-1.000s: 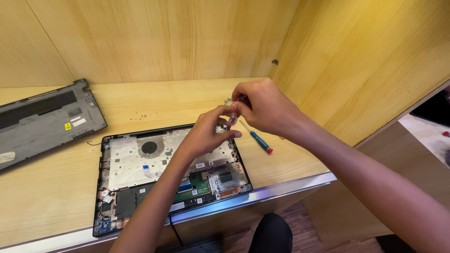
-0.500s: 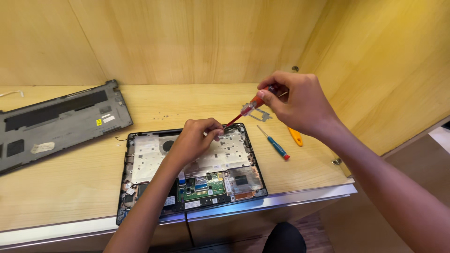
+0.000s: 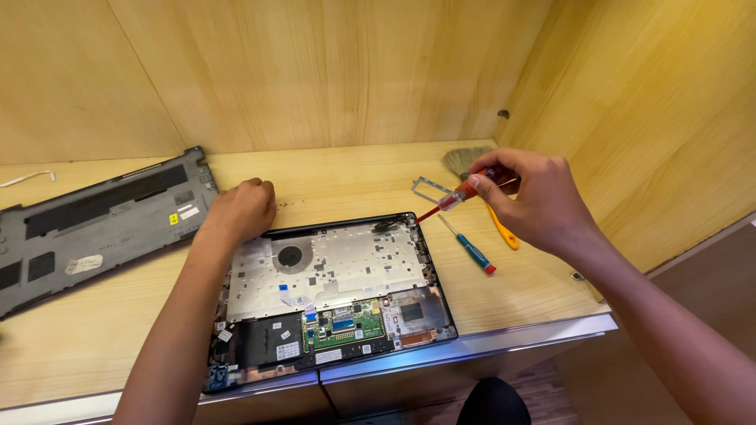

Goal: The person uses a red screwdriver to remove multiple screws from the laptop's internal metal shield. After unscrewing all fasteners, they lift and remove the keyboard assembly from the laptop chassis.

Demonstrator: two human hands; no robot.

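From the head view, the right hand (image 3: 535, 201) is pinching a red screwdriver (image 3: 457, 198) in a firm grip, tip angling toward the top right corner of the opened laptop (image 3: 331, 295), while the left hand (image 3: 240, 208), its grip curled and grasping nothing, is bracing the laptop's top left corner, seemingly steadying it. The laptop is lying near the front edge of the pale wooden bench (image 3: 102, 330), wood panels closing in behind, with the removed grey cover (image 3: 94, 216) at left and a blue screwdriver (image 3: 468, 245), a metal bracket (image 3: 429, 189) and a brush (image 3: 466, 160) at right.

Bare bench (image 3: 354, 177) is found at 12 o'clock of the opened laptop (image 3: 331, 291); 3 o'clock is obstructed by a blue screwdriver (image 3: 468, 245), 9 o'clock by the removed cover (image 3: 94, 220).
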